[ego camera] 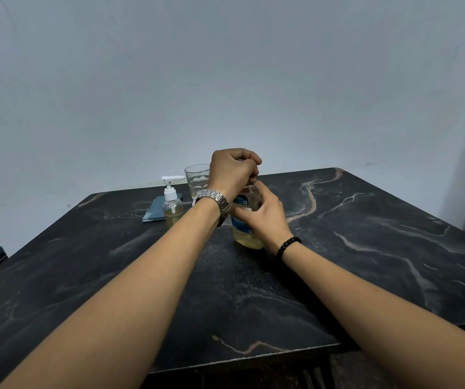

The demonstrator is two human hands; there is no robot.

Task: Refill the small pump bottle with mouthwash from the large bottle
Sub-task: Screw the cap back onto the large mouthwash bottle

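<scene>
The large mouthwash bottle [246, 234] stands upright mid-table, clear with a blue and white label and yellowish liquid low inside. My right hand [265, 217] wraps around its body from the right. My left hand [232, 171], with a metal watch on the wrist, is curled over the bottle's top, so the cap is hidden under it. The small pump bottle [172, 207], clear with a white pump head, stands to the left, partly filled with pale yellow liquid.
A clear drinking glass [196, 178] stands behind the bottles near the wall. A folded blue cloth [154, 210] lies behind the pump bottle. The black marble-patterned table [366, 248] meets a plain wall at the back.
</scene>
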